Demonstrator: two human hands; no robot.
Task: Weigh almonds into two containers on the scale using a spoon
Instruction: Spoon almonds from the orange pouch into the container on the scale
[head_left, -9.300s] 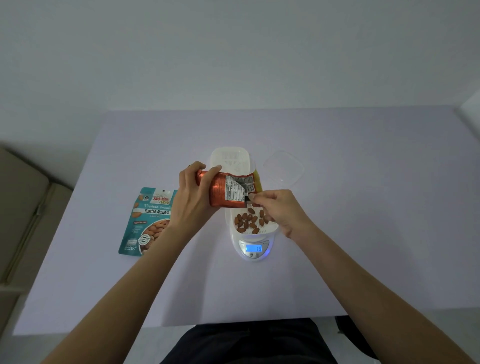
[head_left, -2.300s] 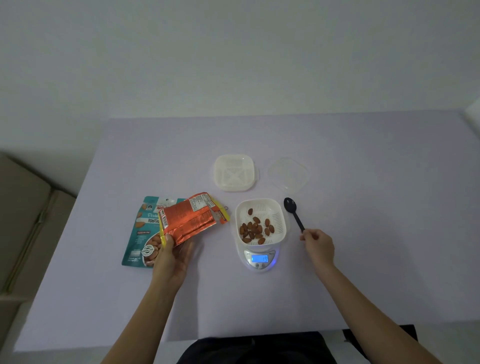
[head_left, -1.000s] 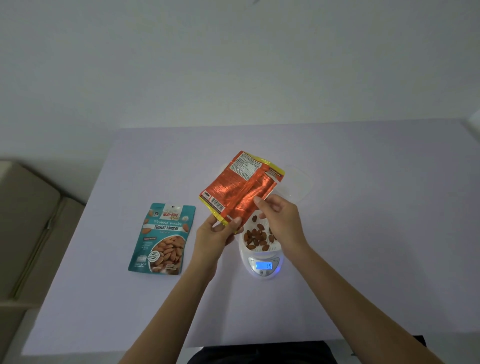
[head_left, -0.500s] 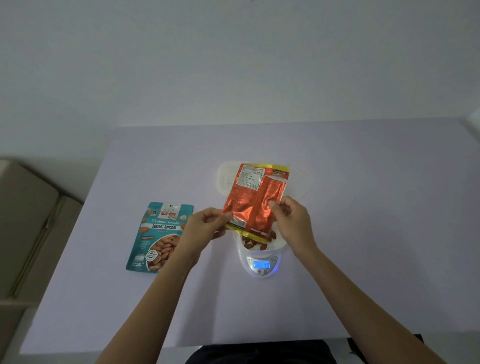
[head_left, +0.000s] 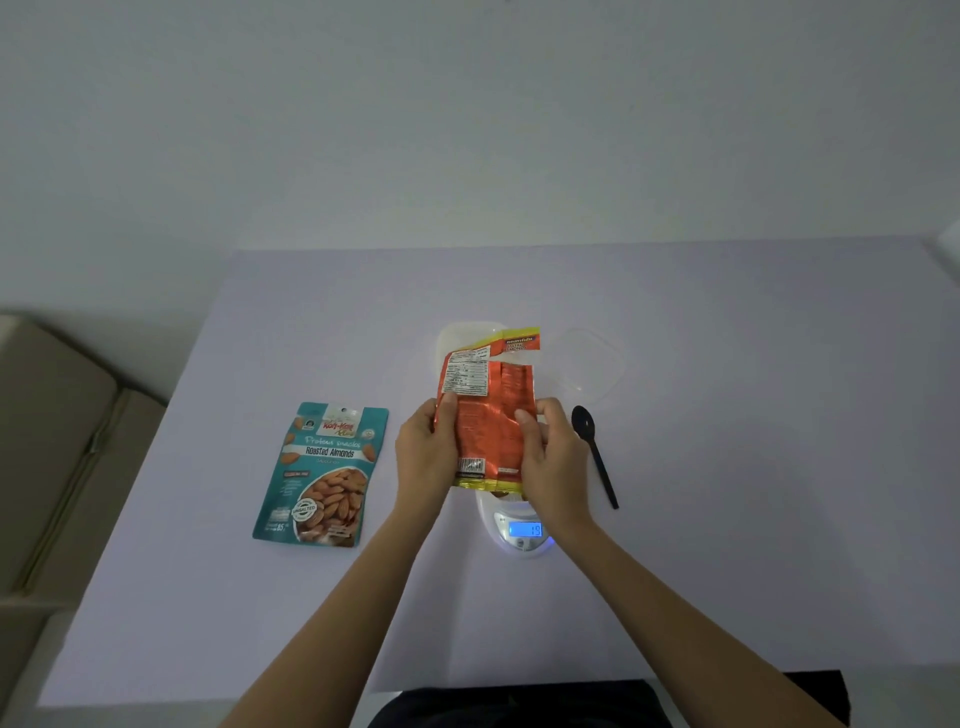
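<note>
Fingertips (head_left: 522, 415) of the right hand (head_left: 553, 457) pinching the right edge of the orange foil pouch (head_left: 488, 410); thumb of the left hand (head_left: 423, 452) hooked over the left edge, other fingers behind it and out of sight. Pouch upright, torn mouth at the top, held directly over the scale (head_left: 522, 530) and hiding the container on its platform. Display lit, digits hard to read.

Probably light, thin, crinkly foil, slick under dry skin and limp where empty. Best gripped low on the side seams, leaving the mouth free for scooping. Loose almonds inside likely to shift and spill on a sharp tilt.

Flat on the table (head_left: 727, 519), just right of the scale, the black spoon (head_left: 597, 457), touched by neither hand. Slim handle, surely light, easy to pinch near its end. To the left, well apart, the teal almond bag (head_left: 324, 473), lying flat. Beyond the pouch, a second white container (head_left: 457, 338) and a clear lid (head_left: 592, 364). Pale lilac tabletop, smooth; blank wall behind, beige sofa (head_left: 52, 441) at far left.
</note>
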